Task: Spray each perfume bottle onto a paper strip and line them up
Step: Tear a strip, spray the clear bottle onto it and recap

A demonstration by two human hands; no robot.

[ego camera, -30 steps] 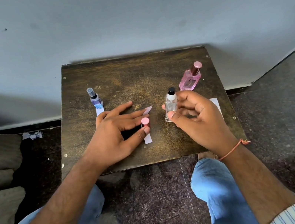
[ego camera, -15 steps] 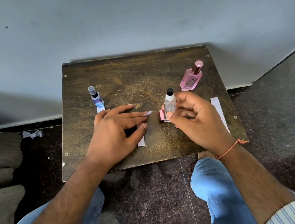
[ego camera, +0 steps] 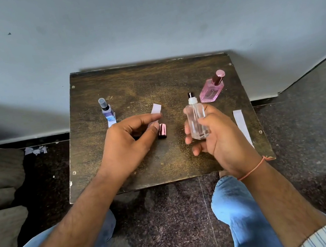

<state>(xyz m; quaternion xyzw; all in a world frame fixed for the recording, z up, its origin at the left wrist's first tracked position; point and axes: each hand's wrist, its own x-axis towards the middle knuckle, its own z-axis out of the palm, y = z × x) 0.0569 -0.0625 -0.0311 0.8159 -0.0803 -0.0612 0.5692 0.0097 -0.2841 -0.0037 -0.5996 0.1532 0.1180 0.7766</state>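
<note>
My right hand (ego camera: 216,136) grips a clear glass perfume bottle (ego camera: 197,122), lifted above the dark wooden table (ego camera: 151,82), its black spray nozzle bare. My left hand (ego camera: 128,144) pinches a white paper strip (ego camera: 156,109) between thumb and forefinger, raised off the table. A shiny pink cap (ego camera: 162,130) lies on the table between my hands. A small blue bottle (ego camera: 106,110) stands at the left on another white strip (ego camera: 112,122). A pink bottle (ego camera: 212,89) with a pink cap stands at the back right. A further strip (ego camera: 242,126) lies at the right edge.
The small table stands against a grey wall (ego camera: 140,19). My knees in blue jeans (ego camera: 236,208) are below the front edge. Torn paper scraps (ego camera: 35,150) lie on the dark floor to the left.
My right hand lifted the clear bottle off the table and toward me. My left hand picked up the strip. The pink cap now lies on the table between the hands.
</note>
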